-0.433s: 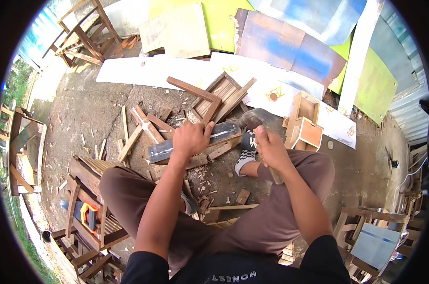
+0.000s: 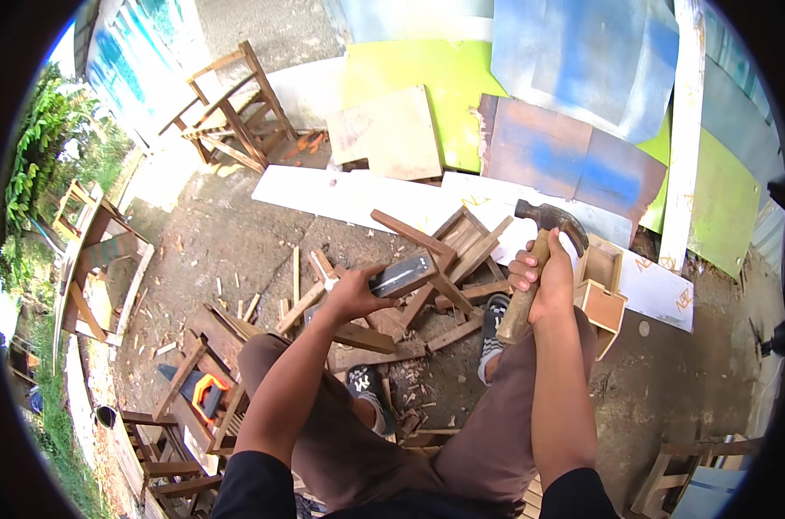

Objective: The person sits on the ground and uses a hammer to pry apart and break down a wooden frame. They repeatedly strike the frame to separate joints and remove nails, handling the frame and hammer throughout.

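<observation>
My left hand point(image 2: 355, 294) is closed around a dark-painted wooden piece point(image 2: 407, 274) with a white streak along its top. The piece is tilted above a heap of wood on the ground. To its right, my right hand point(image 2: 544, 281) grips a claw hammer point(image 2: 520, 316) by its wooden handle. The metal hammer head point(image 2: 550, 214) points up and away, apart from the dark piece. Below my left hand lies a brown wooden bar point(image 2: 366, 336), partly behind my forearm. A shallow wooden frame point(image 2: 463, 232) and several brown bars rest just beyond the dark piece.
A small wooden box unit point(image 2: 602, 304) stands right of my knee. An orange-handled saw point(image 2: 209, 396) lies on a wooden piece at left. A wooden chair frame point(image 2: 245, 108) stands far left. White boards point(image 2: 336, 195) cover ground ahead; wood chips litter the floor.
The hammer has swung up and away from the dark wooden piece's right end. That piece now sits at a steeper angle in my left hand. The whole view has shifted.
</observation>
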A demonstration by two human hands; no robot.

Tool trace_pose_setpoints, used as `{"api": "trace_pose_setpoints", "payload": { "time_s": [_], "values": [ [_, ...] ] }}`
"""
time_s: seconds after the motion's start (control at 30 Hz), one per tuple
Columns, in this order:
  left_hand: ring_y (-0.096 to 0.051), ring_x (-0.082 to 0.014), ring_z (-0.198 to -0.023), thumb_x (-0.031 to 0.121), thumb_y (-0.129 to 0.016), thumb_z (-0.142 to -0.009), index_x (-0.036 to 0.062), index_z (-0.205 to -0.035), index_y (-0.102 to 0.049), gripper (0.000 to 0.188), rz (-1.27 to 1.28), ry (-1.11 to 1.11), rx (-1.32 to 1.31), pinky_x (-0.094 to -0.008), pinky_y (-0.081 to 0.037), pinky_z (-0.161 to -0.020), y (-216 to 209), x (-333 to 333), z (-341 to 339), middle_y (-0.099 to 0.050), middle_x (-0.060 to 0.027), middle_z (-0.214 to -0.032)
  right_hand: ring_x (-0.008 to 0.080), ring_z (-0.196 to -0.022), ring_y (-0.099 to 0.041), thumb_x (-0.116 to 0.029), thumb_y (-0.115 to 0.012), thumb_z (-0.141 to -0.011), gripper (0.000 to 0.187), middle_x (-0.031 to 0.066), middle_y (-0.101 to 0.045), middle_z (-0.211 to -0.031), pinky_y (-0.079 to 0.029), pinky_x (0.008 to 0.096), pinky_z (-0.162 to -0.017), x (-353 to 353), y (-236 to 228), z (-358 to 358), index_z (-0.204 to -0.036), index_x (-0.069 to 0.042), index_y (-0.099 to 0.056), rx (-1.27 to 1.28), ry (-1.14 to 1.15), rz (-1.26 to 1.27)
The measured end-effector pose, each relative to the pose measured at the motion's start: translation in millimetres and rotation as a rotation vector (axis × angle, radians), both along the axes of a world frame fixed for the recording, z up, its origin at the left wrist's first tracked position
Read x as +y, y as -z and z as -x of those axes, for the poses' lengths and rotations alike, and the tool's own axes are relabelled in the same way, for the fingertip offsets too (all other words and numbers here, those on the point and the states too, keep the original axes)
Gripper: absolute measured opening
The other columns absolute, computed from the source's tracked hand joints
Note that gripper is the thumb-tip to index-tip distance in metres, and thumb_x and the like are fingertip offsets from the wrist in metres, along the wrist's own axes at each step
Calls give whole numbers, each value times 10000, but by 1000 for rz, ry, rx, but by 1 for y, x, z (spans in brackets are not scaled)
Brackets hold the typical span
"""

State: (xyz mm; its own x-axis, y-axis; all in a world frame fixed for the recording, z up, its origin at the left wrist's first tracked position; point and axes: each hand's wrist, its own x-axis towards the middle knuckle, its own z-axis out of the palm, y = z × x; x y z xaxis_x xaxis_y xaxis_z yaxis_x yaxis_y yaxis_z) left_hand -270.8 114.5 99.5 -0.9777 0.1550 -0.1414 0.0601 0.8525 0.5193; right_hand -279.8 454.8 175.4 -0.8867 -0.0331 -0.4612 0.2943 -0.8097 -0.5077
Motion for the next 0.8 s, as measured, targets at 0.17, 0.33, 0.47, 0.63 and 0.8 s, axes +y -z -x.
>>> {"api": "trace_pose_setpoints", "payload": {
  "time_s": [0.17,0.33,0.47,0.63,0.8],
  "values": [
    [-757,-302,-1106,375,-933,-783,-54,-1446,-617,850,-208,-385,128,-404,-572,-990,-68,-44,1,-765,-264,-1194,111,-534,-386,-554,-432,-1141,499,-13,-409,-706,-336,282,-482,-7,20,37,-949,-94,-465,-26,34,266],
    [-724,-229,-864,358,-916,-816,-78,-1334,-639,732,-413,-763,274,-400,-587,-786,-122,-69,-16,-750,-161,-1037,125,-555,-412,-528,-403,-1144,478,1,-427,-700,-376,295,-501,-32,50,76,-939,-97,-437,-69,81,372],
    [-682,-223,-766,284,-892,-834,-47,-1204,-659,549,-731,-976,375,-410,-578,-706,-145,-70,-38,-702,-117,-934,132,-531,-406,-535,-376,-1145,523,-8,-435,-673,-402,302,-499,-58,58,87,-833,-122,-442,-133,53,366],
    [-639,-230,-666,185,-850,-846,-35,-1105,-658,391,-1040,-1109,451,-422,-556,-601,-140,-81,-43,-664,-101,-884,125,-512,-409,-516,-422,-1131,524,-14,-441,-649,-405,290,-487,-82,65,83,-783,-125,-445,-161,-98,376],
    [-658,-266,-716,166,-820,-875,-13,-1076,-618,337,-1250,-1199,440,-475,-622,-661,-92,-108,-31,-625,-86,-891,127,-513,-414,-276,-570,-1070,358,-15,-436,-647,-415,295,-485,-103,72,70,-771,-124,-443,-91,-101,127]
  ]
}}
